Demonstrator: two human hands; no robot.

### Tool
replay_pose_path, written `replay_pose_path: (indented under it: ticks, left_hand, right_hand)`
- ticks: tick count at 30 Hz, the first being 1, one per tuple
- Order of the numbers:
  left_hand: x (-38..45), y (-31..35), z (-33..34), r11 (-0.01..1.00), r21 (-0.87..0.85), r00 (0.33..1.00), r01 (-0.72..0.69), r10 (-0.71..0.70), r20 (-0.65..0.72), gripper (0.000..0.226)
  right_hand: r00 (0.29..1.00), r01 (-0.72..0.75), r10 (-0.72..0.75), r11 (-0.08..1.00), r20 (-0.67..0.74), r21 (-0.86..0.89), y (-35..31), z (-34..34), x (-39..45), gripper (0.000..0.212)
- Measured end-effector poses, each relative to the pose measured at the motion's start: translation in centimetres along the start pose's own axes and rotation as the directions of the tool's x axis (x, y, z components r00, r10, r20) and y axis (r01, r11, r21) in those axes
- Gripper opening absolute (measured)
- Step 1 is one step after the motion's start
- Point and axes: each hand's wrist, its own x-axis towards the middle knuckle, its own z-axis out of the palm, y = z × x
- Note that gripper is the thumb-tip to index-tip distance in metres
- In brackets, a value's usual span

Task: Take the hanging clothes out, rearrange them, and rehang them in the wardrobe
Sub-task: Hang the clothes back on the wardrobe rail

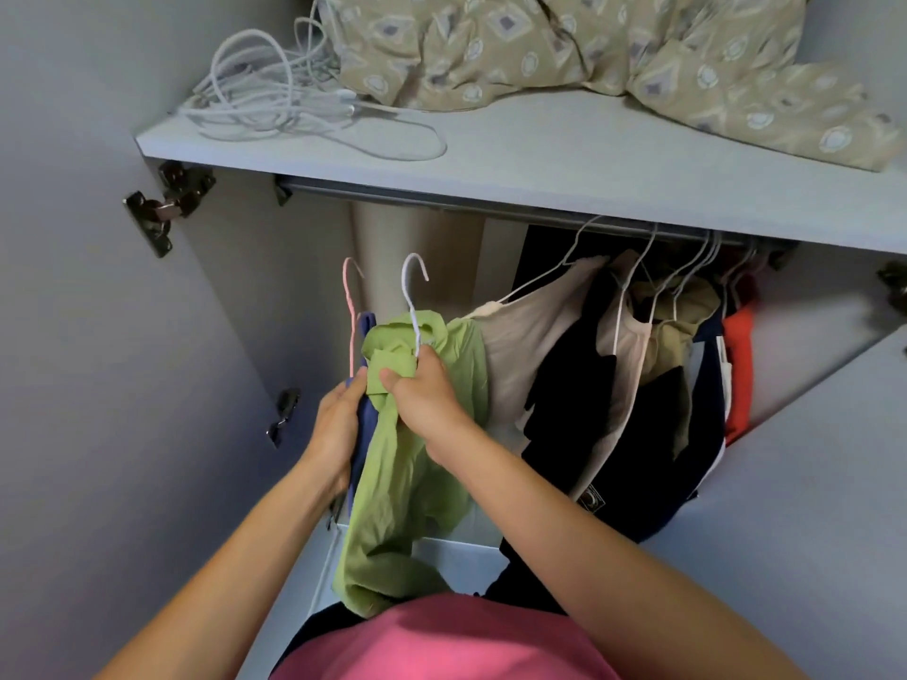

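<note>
Below the wardrobe rail (441,201), in our head view, we hold two garments off the bar, out in front of the open wardrobe. Our right hand (422,390) curls round the neck of a white hanger (414,306) and bunches the collar of the green shirt (407,463) that hangs from it; the shirt drapes down toward our pink top (441,640). Our left hand (338,424) grips a blue garment (364,424) just left of the green one, with a pink hanger (349,316) rising above it. Both hooks stand free under the rail, touching nothing.

Right of our hands, along the same rail, the remaining clothes hang on white hangers: a beige top (530,346), dark pieces (574,395) and an orange-red garment (738,365) farthest right.

Above the rail, on the shelf (540,154), lie spare white hangers (265,90) at the left and patterned bedding (589,46) to their right.
</note>
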Motion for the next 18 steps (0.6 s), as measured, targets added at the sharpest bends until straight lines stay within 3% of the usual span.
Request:
replay_pose_path:
  ticks: [4, 8, 13, 18]
  left_hand:
    - [-0.7, 0.3, -1.8, 1.0, -0.002, 1.0, 0.011, -0.011, 0.004, 0.041]
    - [-1.9, 0.9, -3.9, 0.999, -0.036, 0.999, 0.033, -0.033, -0.001, 0.059]
    - [-3.6, 2.1, -6.8, 0.999, -0.018, 0.999, 0.042, -0.042, -0.015, 0.041]
    - [-4.9, 3.3, -8.5, 0.999, 0.013, 0.999, 0.038, -0.038, -0.003, 0.038]
  right_hand:
    - [1.0, -0.007, 0.007, 1.0, 0.006, -0.015, 0.9, 2.6, -1.0, 0.03]
    - [0.999, -0.034, 0.034, 0.999, 0.008, -0.022, 0.5, 4.8, -1.7, 0.035]
    - [0.998, -0.046, 0.046, 0.999, 0.05, -0.014, -0.4, 8.3, -3.2, 0.039]
    - [0.999, -0.019, 0.02, 0.999, 0.049, -0.028, -1.4, 9.9, -3.8, 0.043]
